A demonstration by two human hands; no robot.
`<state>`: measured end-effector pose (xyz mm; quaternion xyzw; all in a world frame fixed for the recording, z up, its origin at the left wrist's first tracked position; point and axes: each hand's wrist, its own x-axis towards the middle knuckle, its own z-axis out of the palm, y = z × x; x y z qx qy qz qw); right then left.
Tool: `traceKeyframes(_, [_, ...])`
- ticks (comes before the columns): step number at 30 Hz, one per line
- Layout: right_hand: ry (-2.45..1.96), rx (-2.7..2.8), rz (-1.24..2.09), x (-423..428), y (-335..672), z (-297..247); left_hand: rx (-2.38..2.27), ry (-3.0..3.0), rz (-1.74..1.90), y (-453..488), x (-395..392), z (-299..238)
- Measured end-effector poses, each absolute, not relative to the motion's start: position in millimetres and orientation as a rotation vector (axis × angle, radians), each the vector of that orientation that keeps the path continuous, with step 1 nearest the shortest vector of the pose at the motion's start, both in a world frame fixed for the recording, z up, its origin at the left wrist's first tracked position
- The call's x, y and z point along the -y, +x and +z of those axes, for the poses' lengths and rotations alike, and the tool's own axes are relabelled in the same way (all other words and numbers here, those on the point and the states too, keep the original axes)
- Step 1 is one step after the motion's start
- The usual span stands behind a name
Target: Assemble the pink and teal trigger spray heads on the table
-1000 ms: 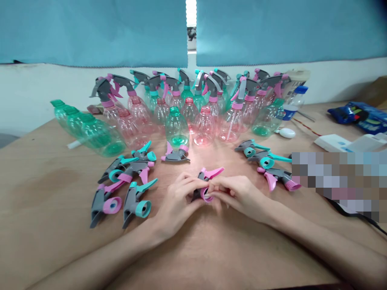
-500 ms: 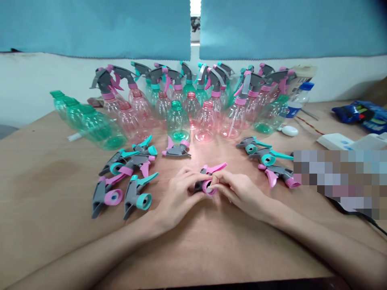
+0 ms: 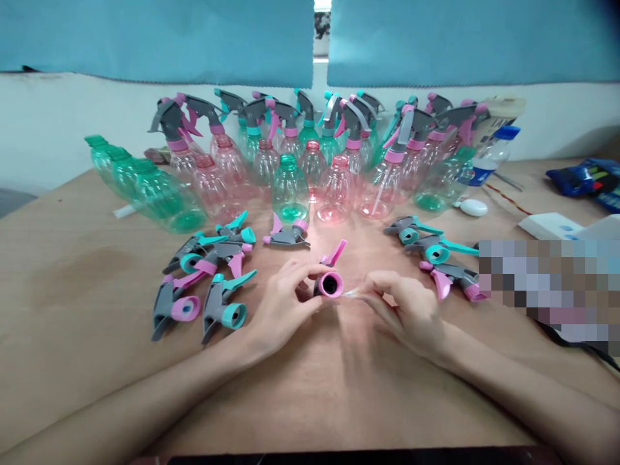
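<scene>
My left hand (image 3: 285,303) grips a grey trigger sprayer head (image 3: 330,284) between thumb and fingers, its pink collar facing me. The collar's dark opening shows, and the pink trigger points up and to the right. Just right of the collar, my right hand (image 3: 404,307) is closed in a pinch on a small clear, whitish piece (image 3: 349,294), too blurred to name. Several loose sprayer heads (image 3: 223,310) with pink or teal parts lie left of my left hand. A pink-and-grey sprayer head (image 3: 288,234) lies beyond my hands, and three more sprayer heads (image 3: 438,254) are at the right.
Pink and green clear bottles (image 3: 334,194) stand in rows at the back, several with sprayer heads fitted. Green bottles (image 3: 165,200) are lined up at the left. A blue-capped bottle (image 3: 494,155), a white power strip (image 3: 547,226) and a blue packet (image 3: 581,181) are at the right.
My right hand has drawn away to the right from the pink collar, with the small clear piece in its pinch. The collar's opening is now uncovered. The view has shifted slightly.
</scene>
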<state>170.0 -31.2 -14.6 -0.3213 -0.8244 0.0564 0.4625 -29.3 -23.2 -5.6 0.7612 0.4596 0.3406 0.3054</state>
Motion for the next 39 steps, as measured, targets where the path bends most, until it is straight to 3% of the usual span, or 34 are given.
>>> traceKeyframes(21, [-0.712,2.053,0.405,33,167,-12,-1.112,2.064,0.925,-26,33,-2])
traceKeyframes(39, [-0.771,2.199,0.246,29,172,-2,-1.104,2.257,0.918,-31,34,-3])
